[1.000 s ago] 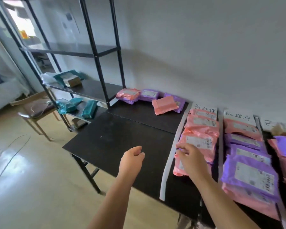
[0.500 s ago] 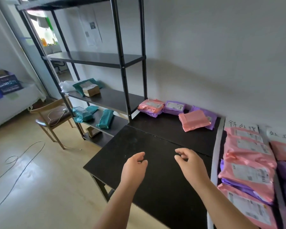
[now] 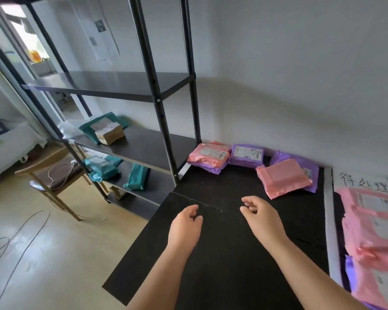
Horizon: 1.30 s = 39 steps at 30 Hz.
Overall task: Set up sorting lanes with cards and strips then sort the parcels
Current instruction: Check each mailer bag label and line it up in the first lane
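**rig_op:** Since a second ago my right hand (image 3: 262,218) has come off the pink stack (image 3: 376,231) in the first lane and swung left. The view panned with it, so the other lanes dropped out of frame. Both hands hang over the bare black table (image 3: 211,276) now, left hand (image 3: 184,222) just beside the right, fingers loosely curled, nothing in either.

**lurker42:** which step is that? lanes look done

**rig_op:** Yeah, I'd say setup's finished. The card (image 3: 363,182) sits at the head of the lane and the white strip (image 3: 329,220) runs down its left side. I'm mid-sort, between parcels. Left to do is the pile by the wall: a near pink parcel (image 3: 282,177) lying partly on a purple one, plus a far pink parcel (image 3: 208,154) and a purple parcel (image 3: 246,153) by the shelf rack (image 3: 157,101).

**lurker42:** next move?

**rig_op:** Reach forward, probably for the near pink parcel, take it by an edge, check the label, carry it right.
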{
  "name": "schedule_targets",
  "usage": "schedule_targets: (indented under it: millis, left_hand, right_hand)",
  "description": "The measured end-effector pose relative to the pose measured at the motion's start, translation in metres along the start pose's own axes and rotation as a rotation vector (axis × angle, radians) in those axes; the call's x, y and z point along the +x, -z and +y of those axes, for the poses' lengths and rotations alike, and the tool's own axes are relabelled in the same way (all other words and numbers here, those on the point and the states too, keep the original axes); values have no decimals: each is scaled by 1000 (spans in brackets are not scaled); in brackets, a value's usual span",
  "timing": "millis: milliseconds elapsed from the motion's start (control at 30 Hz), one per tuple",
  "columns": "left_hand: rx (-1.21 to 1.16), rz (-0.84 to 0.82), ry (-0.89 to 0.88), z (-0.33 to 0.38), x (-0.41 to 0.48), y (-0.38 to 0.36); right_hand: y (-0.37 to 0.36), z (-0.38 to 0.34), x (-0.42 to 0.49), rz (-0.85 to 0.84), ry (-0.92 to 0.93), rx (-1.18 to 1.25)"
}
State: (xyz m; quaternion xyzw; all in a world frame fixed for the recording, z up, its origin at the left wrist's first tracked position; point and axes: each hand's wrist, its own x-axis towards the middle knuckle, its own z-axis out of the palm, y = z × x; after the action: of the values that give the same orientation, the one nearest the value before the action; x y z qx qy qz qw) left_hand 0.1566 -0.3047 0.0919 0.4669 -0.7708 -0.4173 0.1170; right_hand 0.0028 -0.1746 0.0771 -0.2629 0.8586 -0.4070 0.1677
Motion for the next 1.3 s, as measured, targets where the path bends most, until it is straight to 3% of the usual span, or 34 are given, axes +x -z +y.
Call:
schedule_targets:
  millis: [400, 733, 933, 1300]
  left_hand:
    - [147, -163, -102, 1, 197, 1]
    - [274, -181, -158, 13, 349, -13]
    - [389, -230, -134, 30, 404, -38]
    - [375, -178, -110, 24, 444, -61]
  right_hand:
    - [-60, -35, 128, 70, -174, -164]
    - [-104, -39, 241, -49, -358, -265]
    - [-119, -28, 299, -42, -417, -211]
    - [-140, -9, 348, 27, -467, -66]
